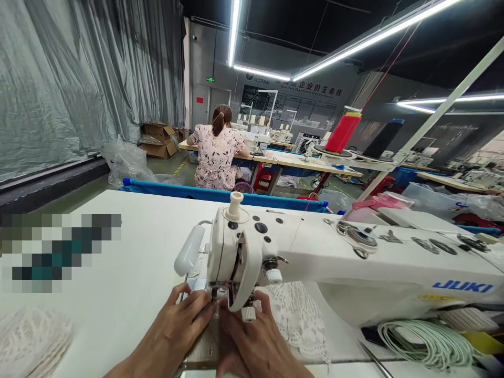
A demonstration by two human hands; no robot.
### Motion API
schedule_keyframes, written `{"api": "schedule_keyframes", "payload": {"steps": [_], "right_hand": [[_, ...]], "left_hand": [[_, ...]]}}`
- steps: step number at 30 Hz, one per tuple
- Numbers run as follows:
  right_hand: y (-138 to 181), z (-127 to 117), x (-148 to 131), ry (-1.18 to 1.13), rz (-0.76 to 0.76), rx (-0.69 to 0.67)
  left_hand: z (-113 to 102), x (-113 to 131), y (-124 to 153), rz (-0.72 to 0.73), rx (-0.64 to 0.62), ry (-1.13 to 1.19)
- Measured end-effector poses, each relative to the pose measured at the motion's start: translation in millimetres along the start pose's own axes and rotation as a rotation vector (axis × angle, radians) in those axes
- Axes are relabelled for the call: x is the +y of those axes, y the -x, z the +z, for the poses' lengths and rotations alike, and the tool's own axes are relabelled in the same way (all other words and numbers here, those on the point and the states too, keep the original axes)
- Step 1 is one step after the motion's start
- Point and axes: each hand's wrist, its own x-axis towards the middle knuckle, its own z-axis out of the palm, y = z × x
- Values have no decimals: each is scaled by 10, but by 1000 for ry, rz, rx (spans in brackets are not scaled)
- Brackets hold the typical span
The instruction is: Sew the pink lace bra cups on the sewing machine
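Lace (301, 315) lies by the machine (334, 257). Fingers (199, 304) bend close beneath it, hold unclear; straying inward could get them pricked.

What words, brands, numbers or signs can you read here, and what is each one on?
"JUKI": blue letters on the near sewing machine.
"CLOTHING": the back wall.
"是企业的生命线": red characters on that wall; those before them are unclear.
"Quality Is The Lifeline Of": beneath them; the rest is blurred.
Too small or blurred: the yellow label under "JUKI", the green sign, the red sign and the wall boards.
No numbers are legible.
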Motion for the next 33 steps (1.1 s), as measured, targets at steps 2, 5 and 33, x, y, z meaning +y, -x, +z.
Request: {"api": "schedule_keyframes", "payload": {"steps": [2,5,33], "right_hand": [[25,23,-5,24,-13,-33],[52,53,-30,40,-13,-28],[-11,22,-49,52,153,-37]], "left_hand": [[-27,11,-28,16,2,3],[-36,25,-43,27,26,27],[-52,-65,104,-23,-1,-51]]}}
